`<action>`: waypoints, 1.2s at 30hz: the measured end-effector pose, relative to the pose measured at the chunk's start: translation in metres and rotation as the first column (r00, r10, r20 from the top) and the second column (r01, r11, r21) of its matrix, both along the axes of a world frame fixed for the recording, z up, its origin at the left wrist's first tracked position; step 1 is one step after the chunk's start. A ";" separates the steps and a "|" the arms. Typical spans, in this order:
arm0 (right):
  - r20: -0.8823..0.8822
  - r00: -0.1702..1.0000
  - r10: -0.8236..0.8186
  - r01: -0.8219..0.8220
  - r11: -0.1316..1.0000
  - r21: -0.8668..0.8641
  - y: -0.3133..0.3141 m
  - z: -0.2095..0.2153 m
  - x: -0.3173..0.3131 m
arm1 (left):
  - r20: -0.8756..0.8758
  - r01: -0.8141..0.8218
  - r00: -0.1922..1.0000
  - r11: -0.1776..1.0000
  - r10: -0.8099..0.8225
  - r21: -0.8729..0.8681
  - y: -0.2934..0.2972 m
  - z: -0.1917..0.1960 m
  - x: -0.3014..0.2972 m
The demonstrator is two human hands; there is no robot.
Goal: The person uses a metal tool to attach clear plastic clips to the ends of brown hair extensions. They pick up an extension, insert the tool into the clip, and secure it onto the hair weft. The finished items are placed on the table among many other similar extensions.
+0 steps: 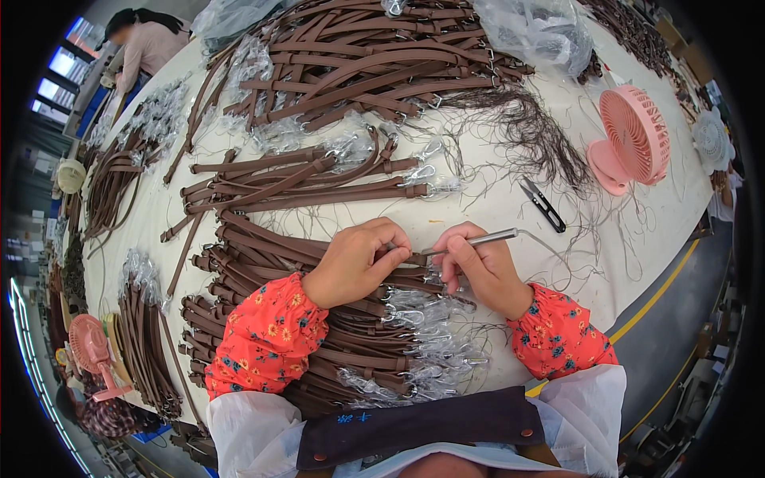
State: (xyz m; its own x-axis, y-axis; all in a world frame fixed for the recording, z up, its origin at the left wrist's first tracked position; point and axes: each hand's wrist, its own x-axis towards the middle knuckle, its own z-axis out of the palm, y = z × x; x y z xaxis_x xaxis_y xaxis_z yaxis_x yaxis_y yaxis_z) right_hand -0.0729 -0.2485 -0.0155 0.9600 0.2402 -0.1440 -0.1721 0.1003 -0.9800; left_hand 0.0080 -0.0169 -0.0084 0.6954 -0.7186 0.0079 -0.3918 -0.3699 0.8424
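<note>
My left hand (357,264) is closed, thumb and forefinger pinching the end of a brown strap (417,260). Between the fingers of my right hand (488,275) is a slim metal pen-shaped tool (494,237); its thin tip points left at the strap end. A pale cord trails from the tool's back end. Whether the tip touches the strap, I cannot tell. Under and in front of my hands lies a thick row of brown straps (351,334), their metal clasps wrapped in clear plastic (434,334).
Black thread snips (543,205) lie to the right, near a tangle of dark threads (530,131) and a pink fan (633,135). A large heap of brown straps (366,64) covers the far table. Another person (151,49) sits at the far left. A second pink fan (92,350) stands left.
</note>
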 end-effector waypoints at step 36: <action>0.626 0.764 0.155 0.284 0.790 -0.543 0.006 -0.005 0.009 | 0.368 0.082 0.922 0.990 -0.121 0.118 -0.004 0.002 0.009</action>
